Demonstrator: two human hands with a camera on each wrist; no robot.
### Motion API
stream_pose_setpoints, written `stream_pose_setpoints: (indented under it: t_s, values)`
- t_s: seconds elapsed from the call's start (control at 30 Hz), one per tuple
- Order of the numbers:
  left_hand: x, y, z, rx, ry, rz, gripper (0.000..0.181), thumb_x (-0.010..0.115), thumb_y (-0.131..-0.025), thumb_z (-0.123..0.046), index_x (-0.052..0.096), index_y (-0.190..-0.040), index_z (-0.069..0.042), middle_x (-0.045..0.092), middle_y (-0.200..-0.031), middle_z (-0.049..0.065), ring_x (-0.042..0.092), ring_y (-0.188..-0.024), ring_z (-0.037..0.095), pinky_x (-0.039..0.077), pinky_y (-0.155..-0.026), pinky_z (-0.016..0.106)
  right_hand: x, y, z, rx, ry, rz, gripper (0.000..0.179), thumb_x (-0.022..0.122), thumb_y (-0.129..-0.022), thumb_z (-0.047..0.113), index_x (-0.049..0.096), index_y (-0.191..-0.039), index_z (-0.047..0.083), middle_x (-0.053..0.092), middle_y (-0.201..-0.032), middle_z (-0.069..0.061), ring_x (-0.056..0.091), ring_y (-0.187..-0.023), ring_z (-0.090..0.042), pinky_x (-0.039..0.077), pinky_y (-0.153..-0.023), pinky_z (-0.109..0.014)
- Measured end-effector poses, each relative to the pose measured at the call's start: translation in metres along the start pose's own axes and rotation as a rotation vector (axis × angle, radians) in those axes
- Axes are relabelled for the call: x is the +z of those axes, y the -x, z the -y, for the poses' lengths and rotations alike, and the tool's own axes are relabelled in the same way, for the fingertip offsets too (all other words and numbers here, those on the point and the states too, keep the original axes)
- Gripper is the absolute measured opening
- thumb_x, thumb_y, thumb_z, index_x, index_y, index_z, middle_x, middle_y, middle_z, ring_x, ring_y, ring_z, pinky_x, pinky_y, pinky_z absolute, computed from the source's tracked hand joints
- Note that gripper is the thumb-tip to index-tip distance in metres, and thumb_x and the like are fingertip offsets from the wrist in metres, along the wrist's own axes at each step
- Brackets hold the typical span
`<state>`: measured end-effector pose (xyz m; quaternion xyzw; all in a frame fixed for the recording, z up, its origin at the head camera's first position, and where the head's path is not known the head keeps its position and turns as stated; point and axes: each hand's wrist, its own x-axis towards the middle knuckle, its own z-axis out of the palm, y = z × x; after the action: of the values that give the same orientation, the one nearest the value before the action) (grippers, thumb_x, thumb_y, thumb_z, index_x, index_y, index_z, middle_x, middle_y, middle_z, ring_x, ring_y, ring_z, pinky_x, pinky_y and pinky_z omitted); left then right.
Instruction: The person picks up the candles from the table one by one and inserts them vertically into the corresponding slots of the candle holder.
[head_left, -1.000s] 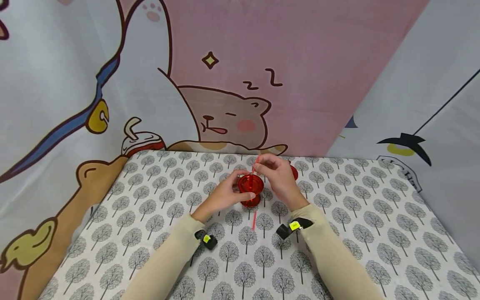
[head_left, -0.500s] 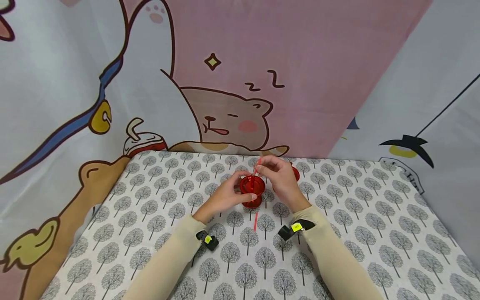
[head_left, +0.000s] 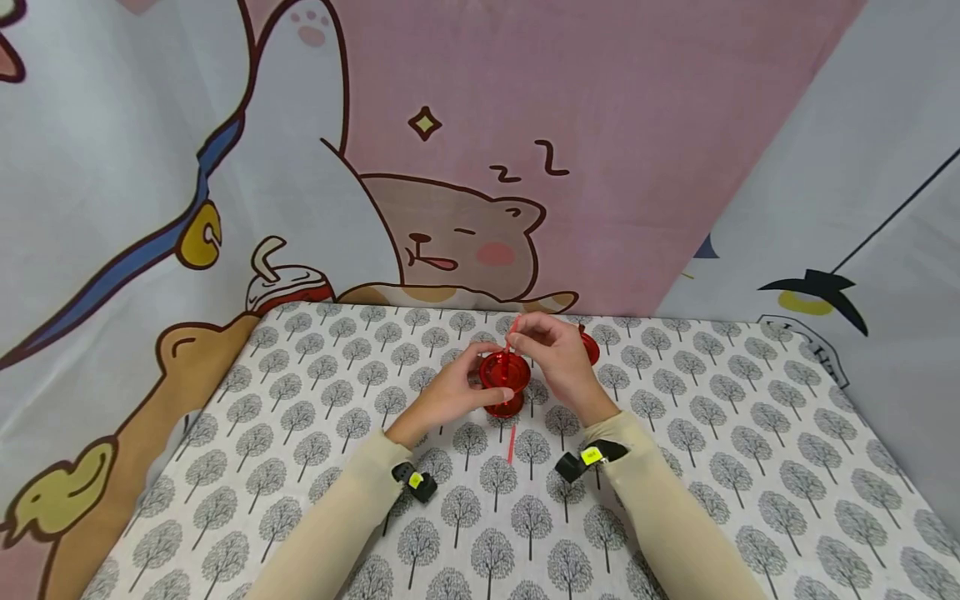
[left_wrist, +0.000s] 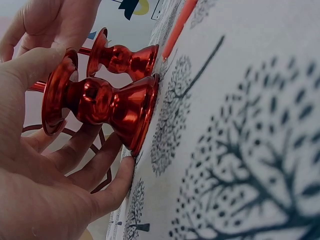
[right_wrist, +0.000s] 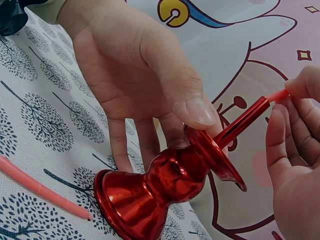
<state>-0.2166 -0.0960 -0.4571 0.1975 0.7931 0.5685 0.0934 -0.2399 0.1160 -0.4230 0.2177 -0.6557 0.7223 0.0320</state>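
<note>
A shiny red candlestick (right_wrist: 177,172) stands upright on the cloth, a narrow tube rising from its dish. My left hand (head_left: 450,390) grips it at the dish, thumb on the near rim and fingers spread round the far side. Above the tube, my right hand (head_left: 562,354) pinches a thin coral candle (right_wrist: 277,96) between thumb and fingertips. The candle's lower end meets the tube's mouth in the right wrist view; part of its length is hidden by the fingers.
Another coral candle (head_left: 512,444) lies on the tree-print cloth (head_left: 330,533) in front of the candlestick. Behind my right hand stands a second red candlestick (left_wrist: 125,59), partly covered in the head view. A cartoon-print curtain (head_left: 615,167) hangs along the table's back edge.
The head view has shifted slightly since the oldest frame. Both hands keep the same hold on candlestick and candle, with hardly any movement.
</note>
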Motion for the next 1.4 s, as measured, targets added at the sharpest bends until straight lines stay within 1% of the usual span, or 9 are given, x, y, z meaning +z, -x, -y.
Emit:
stream_pose_setpoints:
  t_s: [0.17,0.4,0.57,0.67,0.83,0.93,1.0,1.17,1.4]
  values:
    - [0.0001,0.0002,-0.0007,-0.001,-0.005,0.002,0.07,0.084,-0.099,-0.023,0.049,-0.159,-0.014,0.072,-0.132,0.013,0.071,-0.121,0.025,0.06,-0.102,0.039,0.0007,0.0005,0.0,-0.001,-0.002,-0.001,0.017,0.075,-0.099,-0.001,0.069,-0.108,-0.014,0.071,-0.098,-0.005,0.065,-0.087,-0.015,0.057,-0.08,-0.026]
    - [0.0009,0.0009,-0.0007,0.002,0.006,-0.003,0.07,0.084,-0.099,-0.023,0.05,-0.159,-0.014,0.072,-0.133,0.013,0.071,-0.122,0.025,0.06,-0.103,0.039,0.0012,0.0014,0.0001,0.003,0.004,0.003,0.016,0.071,-0.1,-0.006,0.066,-0.11,-0.017,0.07,-0.098,-0.008,0.064,-0.088,-0.015,0.057,-0.08,-0.026]
    - [0.0008,0.0013,-0.001,0.004,0.009,-0.002,0.07,0.084,-0.098,-0.022,0.05,-0.158,-0.013,0.072,-0.132,0.013,0.071,-0.122,0.024,0.06,-0.102,0.038,0.0007,0.0012,0.0002,-0.001,0.028,0.008,0.014,0.071,-0.1,-0.007,0.067,-0.109,-0.016,0.07,-0.098,-0.004,0.064,-0.089,-0.016,0.056,-0.08,-0.025]
    - [0.0006,0.0012,-0.0015,0.006,0.009,0.001,0.07,0.085,-0.098,-0.022,0.05,-0.158,-0.013,0.073,-0.132,0.013,0.071,-0.121,0.024,0.06,-0.102,0.038,0.0007,0.0013,0.0021,-0.019,0.078,0.017,0.012,0.073,-0.1,-0.005,0.069,-0.108,-0.013,0.07,-0.099,-0.003,0.064,-0.091,-0.017,0.056,-0.079,-0.025]
    - [0.0003,0.0005,-0.0013,0.012,0.011,0.004,0.07,0.084,-0.098,-0.02,0.049,-0.158,-0.011,0.073,-0.131,0.013,0.071,-0.122,0.025,0.06,-0.101,0.037,0.0014,0.0015,0.0063,-0.061,0.156,0.037,0.005,0.074,-0.099,-0.003,0.073,-0.103,-0.001,0.071,-0.102,-0.009,0.065,-0.093,-0.021,0.056,-0.079,-0.025]
    - [0.0002,0.0002,-0.0009,0.01,0.008,0.003,0.071,0.084,-0.098,-0.019,0.049,-0.159,-0.011,0.073,-0.131,0.013,0.071,-0.122,0.025,0.06,-0.101,0.036,0.0021,0.0013,0.0072,-0.078,0.185,0.041,0.014,0.073,-0.099,-0.005,0.074,-0.1,0.009,0.071,-0.102,-0.013,0.065,-0.092,-0.021,0.055,-0.077,-0.024]
    - [0.0003,0.0003,-0.0007,0.008,0.006,0.003,0.071,0.084,-0.098,-0.02,0.049,-0.159,-0.011,0.073,-0.131,0.013,0.07,-0.121,0.025,0.061,-0.1,0.036,0.0023,0.0016,0.0075,-0.08,0.207,0.041,0.017,0.073,-0.099,-0.006,0.073,-0.099,0.011,0.071,-0.101,-0.013,0.066,-0.091,-0.021,0.055,-0.077,-0.024]
    - [0.0004,0.0007,-0.0012,-0.003,-0.005,0.003,0.071,0.084,-0.098,-0.022,0.048,-0.16,-0.012,0.073,-0.131,0.012,0.07,-0.121,0.025,0.06,-0.1,0.036,0.0022,0.0021,0.0094,-0.08,0.241,0.045,0.011,0.074,-0.099,-0.005,0.072,-0.1,0.006,0.072,-0.1,-0.012,0.065,-0.088,-0.021,0.054,-0.076,-0.024]
    - [0.0,0.0001,-0.0007,-0.001,-0.004,0.001,0.071,0.084,-0.098,-0.024,0.049,-0.159,-0.014,0.073,-0.13,0.011,0.07,-0.121,0.024,0.06,-0.1,0.038,-0.0001,0.0013,0.007,-0.116,0.276,0.072,0.008,0.074,-0.099,-0.004,0.073,-0.104,0.001,0.072,-0.099,-0.012,0.064,-0.086,-0.021,0.054,-0.074,-0.024]
